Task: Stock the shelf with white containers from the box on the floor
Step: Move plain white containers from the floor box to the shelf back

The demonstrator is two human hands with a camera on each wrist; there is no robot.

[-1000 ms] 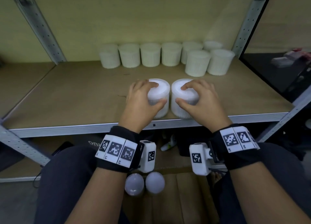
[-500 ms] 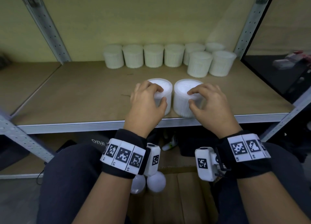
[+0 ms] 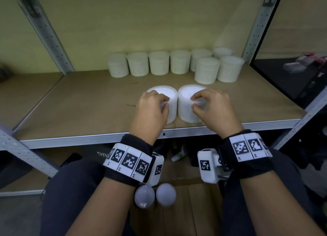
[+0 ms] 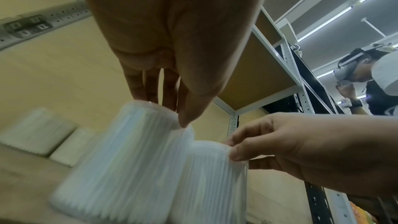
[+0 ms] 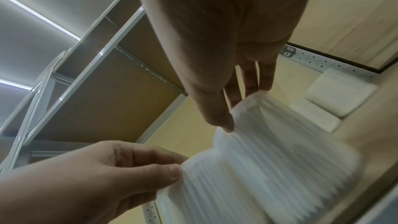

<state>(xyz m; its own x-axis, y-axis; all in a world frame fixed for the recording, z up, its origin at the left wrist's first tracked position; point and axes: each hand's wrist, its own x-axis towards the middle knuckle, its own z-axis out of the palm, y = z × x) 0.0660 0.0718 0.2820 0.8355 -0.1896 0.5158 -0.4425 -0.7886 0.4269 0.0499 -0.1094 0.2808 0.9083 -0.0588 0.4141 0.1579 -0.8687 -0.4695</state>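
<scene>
A: Both hands have slid back toward the shelf (image 3: pixel 88 111) edge since a second ago; what do they hold?

B: The left hand (image 3: pixel 150 111) pinches the left container (image 3: pixel 169 97) at its rim, and the right hand (image 3: pixel 214 110) pinches the right container (image 3: pixel 185 103).

A: Describe them.

B: White ribbed tubs, lidded, contents hidden, touching, upright near the front edge. Eight more (image 3: pixel 159 63) line the back.

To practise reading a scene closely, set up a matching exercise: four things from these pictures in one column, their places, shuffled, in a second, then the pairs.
1. left hand
2. right hand
3. row of tubs
4. two round white tops

A. at the back of the shelf
B. grips the right front tub
C. below the shelf, between the knees
D. grips the left front tub

Pairs: 1-D, 2-B, 3-A, 4-C
</scene>
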